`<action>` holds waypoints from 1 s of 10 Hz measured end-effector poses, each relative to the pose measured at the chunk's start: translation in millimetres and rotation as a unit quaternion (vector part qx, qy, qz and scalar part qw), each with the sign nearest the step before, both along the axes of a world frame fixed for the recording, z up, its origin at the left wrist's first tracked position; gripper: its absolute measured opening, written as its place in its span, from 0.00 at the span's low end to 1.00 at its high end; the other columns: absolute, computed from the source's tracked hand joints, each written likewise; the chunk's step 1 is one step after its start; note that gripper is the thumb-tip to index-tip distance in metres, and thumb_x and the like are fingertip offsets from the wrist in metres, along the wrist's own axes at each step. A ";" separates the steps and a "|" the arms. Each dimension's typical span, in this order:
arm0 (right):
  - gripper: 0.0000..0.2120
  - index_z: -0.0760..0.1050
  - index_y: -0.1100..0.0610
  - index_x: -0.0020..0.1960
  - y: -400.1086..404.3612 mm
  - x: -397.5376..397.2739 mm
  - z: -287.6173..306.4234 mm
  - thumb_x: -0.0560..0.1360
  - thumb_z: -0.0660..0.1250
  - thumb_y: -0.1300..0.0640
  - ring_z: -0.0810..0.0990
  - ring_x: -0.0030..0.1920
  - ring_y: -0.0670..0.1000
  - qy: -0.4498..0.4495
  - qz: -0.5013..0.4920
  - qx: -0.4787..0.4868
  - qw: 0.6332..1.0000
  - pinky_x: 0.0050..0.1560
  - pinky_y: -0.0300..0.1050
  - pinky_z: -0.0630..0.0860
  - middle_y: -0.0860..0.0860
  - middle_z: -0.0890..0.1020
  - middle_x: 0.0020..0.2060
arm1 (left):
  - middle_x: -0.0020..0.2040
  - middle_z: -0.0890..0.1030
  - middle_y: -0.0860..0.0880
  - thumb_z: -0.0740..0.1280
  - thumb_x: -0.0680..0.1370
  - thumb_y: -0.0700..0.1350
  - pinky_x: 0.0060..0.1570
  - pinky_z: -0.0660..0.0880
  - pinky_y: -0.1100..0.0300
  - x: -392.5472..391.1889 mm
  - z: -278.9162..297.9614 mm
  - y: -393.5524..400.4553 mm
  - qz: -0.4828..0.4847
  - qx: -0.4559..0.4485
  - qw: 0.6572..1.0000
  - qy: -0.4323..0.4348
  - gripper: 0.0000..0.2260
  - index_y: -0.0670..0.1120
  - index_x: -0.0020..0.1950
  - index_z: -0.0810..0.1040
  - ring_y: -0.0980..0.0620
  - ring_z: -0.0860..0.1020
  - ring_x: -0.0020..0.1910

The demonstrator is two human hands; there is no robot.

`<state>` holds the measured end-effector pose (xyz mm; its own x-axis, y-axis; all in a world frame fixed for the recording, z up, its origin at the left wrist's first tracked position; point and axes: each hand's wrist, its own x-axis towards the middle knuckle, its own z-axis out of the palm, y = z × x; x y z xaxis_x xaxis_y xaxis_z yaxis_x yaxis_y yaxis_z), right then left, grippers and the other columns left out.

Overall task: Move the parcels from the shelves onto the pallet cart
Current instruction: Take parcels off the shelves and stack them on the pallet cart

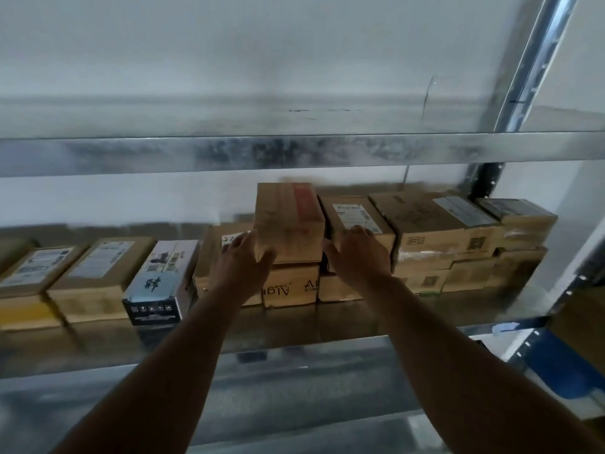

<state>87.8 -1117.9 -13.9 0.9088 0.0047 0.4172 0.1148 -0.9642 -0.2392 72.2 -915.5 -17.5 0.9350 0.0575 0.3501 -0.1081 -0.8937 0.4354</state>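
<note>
A brown cardboard parcel with a red tape stripe [289, 221] sits atop a printed carton on the galvanised metal shelf [294, 326]. My left hand [244, 260] and right hand [358, 253] press its sides, fingers mostly straight. I should squeeze evenly and lift clear, so neighbouring boxes stay put.

On the metal shelf [294, 322], the row of parcels comprises roughly fourteen visible units: thirteen brown cardboard boxes [289, 224] and one printed blue-and-black box [160, 283]. Stacks at the shelf's right end are blurred, so the count is approximate. Two hands [242, 267] are at the shelf's middle.
</note>
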 end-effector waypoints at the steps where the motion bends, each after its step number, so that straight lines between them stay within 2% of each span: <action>1: 0.24 0.76 0.60 0.55 9.1 21.6 12.2 0.79 0.54 0.42 0.75 0.52 0.56 -0.009 -0.017 0.033 0.999 0.41 0.45 0.68 0.58 0.77 0.53 | 0.58 0.77 0.43 0.55 0.79 0.58 0.50 0.74 0.52 24.7 15.2 6.9 -0.018 -0.011 1.000 0.000 0.22 0.44 0.65 0.69 0.47 0.76 0.52; 2: 0.24 0.76 0.62 0.54 17.2 39.9 17.9 0.79 0.55 0.43 0.75 0.52 0.56 0.005 -0.041 0.066 0.997 0.45 0.46 0.70 0.59 0.76 0.54 | 0.52 0.78 0.45 0.54 0.80 0.56 0.42 0.70 0.57 46.2 22.5 10.1 -0.023 -0.053 0.998 0.021 0.20 0.44 0.63 0.71 0.51 0.74 0.44; 3: 0.25 0.75 0.65 0.56 26.3 51.5 17.9 0.79 0.56 0.43 0.75 0.52 0.58 0.031 -0.064 0.101 0.992 0.50 0.50 0.74 0.61 0.76 0.55 | 0.50 0.79 0.43 0.52 0.81 0.55 0.41 0.67 0.58 67.8 24.8 13.9 -0.014 -0.068 0.993 0.096 0.21 0.41 0.60 0.73 0.45 0.77 0.47; 4: 0.22 0.76 0.61 0.48 39.5 56.9 17.3 0.79 0.56 0.44 0.74 0.46 0.55 0.048 -0.065 0.115 0.990 0.46 0.48 0.72 0.59 0.77 0.48 | 0.54 0.79 0.41 0.52 0.81 0.55 0.42 0.64 0.58 81.4 20.5 19.5 -0.027 -0.083 0.989 0.122 0.21 0.40 0.59 0.75 0.42 0.76 0.52; 5: 0.19 0.70 0.55 0.37 56.5 60.1 17.1 0.79 0.56 0.43 0.74 0.41 0.53 0.055 -0.056 0.124 0.989 0.40 0.45 0.69 0.54 0.77 0.39 | 0.53 0.79 0.40 0.52 0.81 0.55 0.48 0.70 0.55 91.9 19.2 38.4 -0.020 -0.116 0.987 0.110 0.22 0.39 0.56 0.76 0.39 0.76 0.53; 6: 0.16 0.69 0.53 0.37 71.6 63.4 16.7 0.79 0.58 0.44 0.74 0.36 0.49 0.058 -0.046 0.171 0.982 0.33 0.41 0.63 0.49 0.73 0.33 | 0.50 0.79 0.39 0.54 0.80 0.53 0.53 0.73 0.46 100.5 15.0 59.7 -0.010 -0.127 0.987 0.099 0.20 0.39 0.53 0.76 0.38 0.77 0.51; 7: 0.12 0.72 0.56 0.43 80.7 67.9 13.8 0.77 0.62 0.48 0.72 0.34 0.46 0.072 -0.056 0.237 0.967 0.30 0.41 0.63 0.49 0.73 0.33 | 0.42 0.79 0.44 0.58 0.80 0.50 0.38 0.73 0.53 100.3 7.4 67.1 -0.030 -0.172 0.981 0.087 0.15 0.39 0.53 0.75 0.44 0.78 0.41; 8: 0.13 0.74 0.61 0.53 81.7 69.7 9.4 0.75 0.64 0.51 0.79 0.42 0.52 0.130 -0.058 0.361 0.922 0.37 0.43 0.74 0.54 0.79 0.42 | 0.44 0.78 0.43 0.60 0.79 0.49 0.38 0.77 0.53 100.7 4.2 75.4 -0.071 -0.254 0.957 0.119 0.12 0.43 0.56 0.74 0.47 0.79 0.42; 9: 0.17 0.69 0.59 0.64 81.1 61.1 8.7 0.77 0.62 0.54 0.80 0.51 0.56 0.198 -0.005 0.467 0.862 0.54 0.53 0.78 0.57 0.79 0.51 | 0.49 0.78 0.45 0.62 0.78 0.47 0.43 0.78 0.52 96.6 6.6 80.9 -0.105 -0.351 0.913 0.178 0.11 0.46 0.59 0.72 0.47 0.79 0.47; 10: 0.13 0.68 0.54 0.62 82.4 45.9 11.7 0.78 0.58 0.58 0.80 0.51 0.56 0.205 0.077 0.481 0.849 0.56 0.53 0.78 0.57 0.78 0.50 | 0.48 0.78 0.48 0.62 0.78 0.44 0.38 0.72 0.57 84.5 8.9 85.6 -0.141 -0.415 0.873 0.214 0.05 0.51 0.53 0.72 0.50 0.78 0.47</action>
<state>133.7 -1035.4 -2.2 0.9980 -0.0269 -0.0565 -0.0618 -0.2810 -0.9577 156.8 -829.8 -8.5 0.9879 -0.1282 -0.0876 0.0585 -0.2152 0.9748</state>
